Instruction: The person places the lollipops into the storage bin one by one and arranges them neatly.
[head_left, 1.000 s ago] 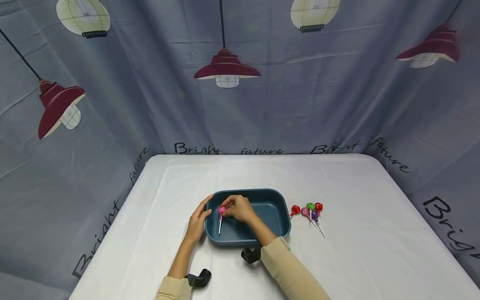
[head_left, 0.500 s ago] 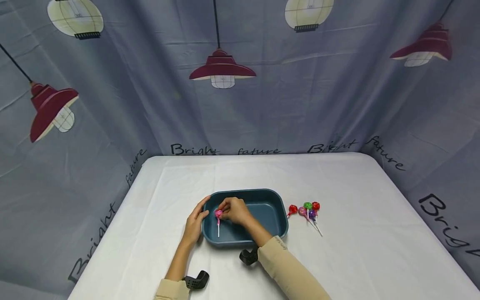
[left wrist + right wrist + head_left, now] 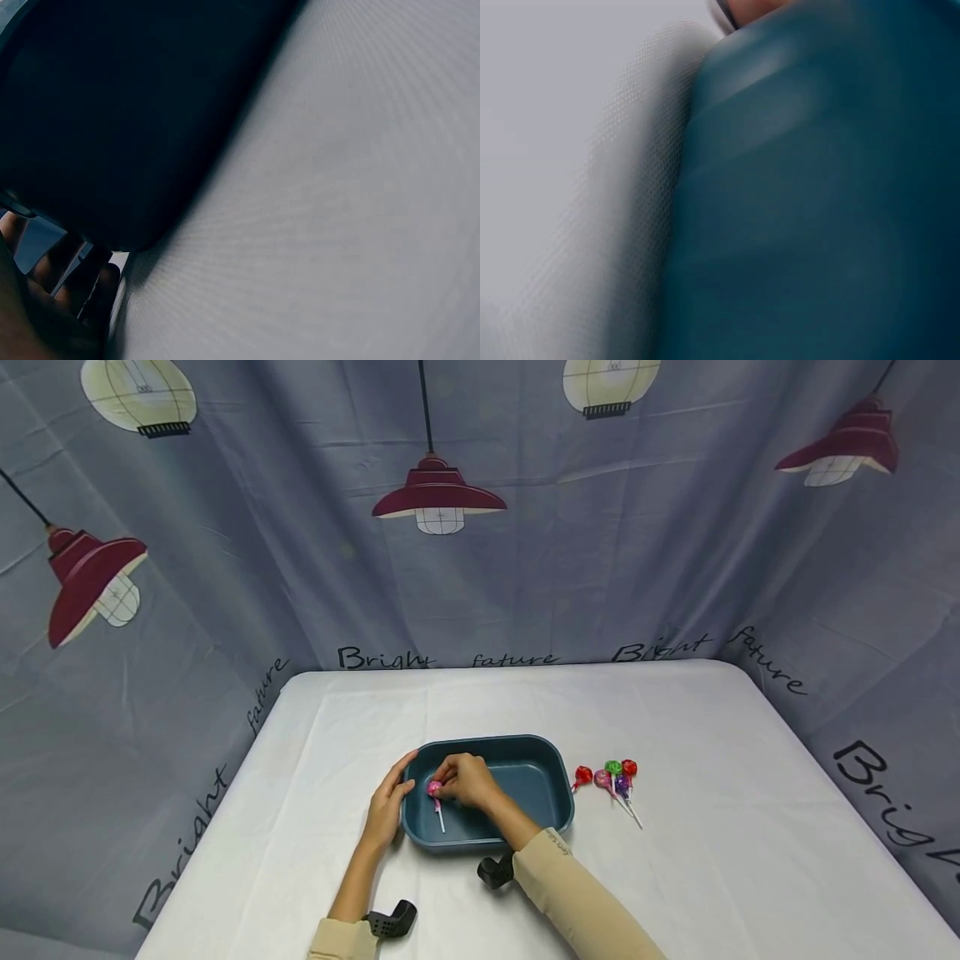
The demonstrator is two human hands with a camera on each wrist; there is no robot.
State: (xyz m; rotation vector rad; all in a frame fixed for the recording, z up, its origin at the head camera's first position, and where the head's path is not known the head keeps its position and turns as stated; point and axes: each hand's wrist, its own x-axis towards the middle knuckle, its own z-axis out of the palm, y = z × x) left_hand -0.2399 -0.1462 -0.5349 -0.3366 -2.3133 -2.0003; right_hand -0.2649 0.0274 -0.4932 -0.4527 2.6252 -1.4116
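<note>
A dark teal tray (image 3: 491, 842) with raised walls sits on the white table. My left hand (image 3: 386, 806) rests against its left side, fingers along the rim and thumb at the edge; in the left wrist view its fingers (image 3: 71, 281) show against the tray's outer wall. Inside the tray's left part, my right hand (image 3: 467, 781) pinches the head of a pink lollipop (image 3: 434, 788), whose white stick points toward the front. I cannot tell whether the lollipop touches the bottom. The right wrist view is blurred and mostly filled by the tray (image 3: 780, 195).
Just right of the tray lies a red lollipop (image 3: 583, 775). Beside it is a cluster with a pink lollipop (image 3: 602, 778), a green lollipop (image 3: 613, 767), another red lollipop (image 3: 629, 767) and a purple lollipop (image 3: 622, 785). A patterned grey curtain (image 3: 525, 577) stands behind the table.
My right hand still pinches the pink lollipop, which has lowered slightly, and its stick has swung a little to the right. My left hand stays at the tray. The head view has shifted slightly.
</note>
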